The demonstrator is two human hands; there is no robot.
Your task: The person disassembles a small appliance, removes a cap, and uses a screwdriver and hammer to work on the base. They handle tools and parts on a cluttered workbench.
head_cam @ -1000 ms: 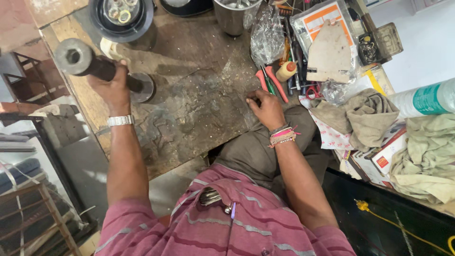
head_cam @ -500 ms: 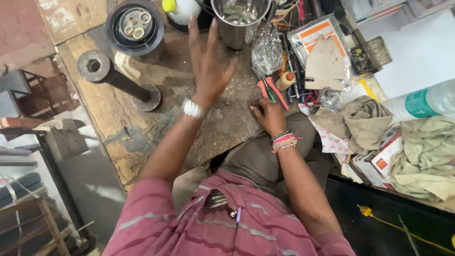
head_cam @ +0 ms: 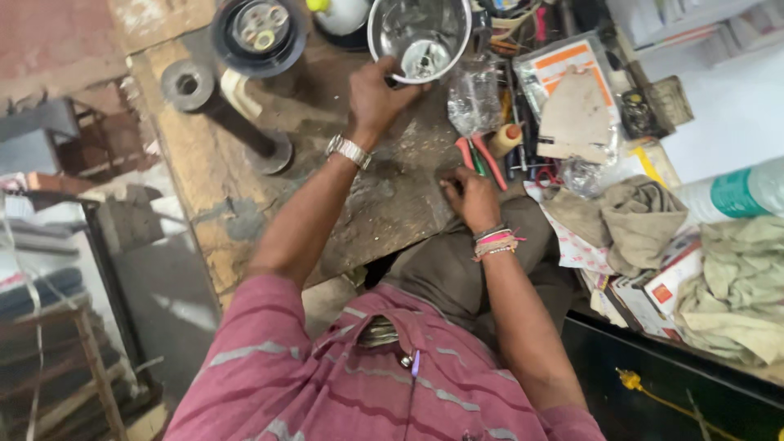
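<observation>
My left hand (head_cam: 377, 96) reaches across the worn wooden bench (head_cam: 204, 220) to a round steel cup (head_cam: 384, 33) at the far edge. Its fingers curl over the cup's near rim, and small metal parts lie in the cup's bottom. There is a metal watch on that wrist. My right hand (head_cam: 472, 198) rests at the bench's near right edge with its fingers curled in and nothing visible in them. It lies just below red-handled pliers (head_cam: 483, 157). A black metal shaft with round flanges (head_cam: 233, 118) lies alone on the bench to the left.
A black round tub of small parts (head_cam: 258, 31) stands at the far left. A crumpled plastic bag (head_cam: 474, 100), a small yellow bottle (head_cam: 506, 137) and packets crowd the right. Rags (head_cam: 641, 216) and a green-labelled bottle (head_cam: 739, 192) lie further right.
My left hand let go of the black shaft, swung right across the bench with fingers spread, and now has closed on the steel cup's rim. My right hand has stayed in place.
</observation>
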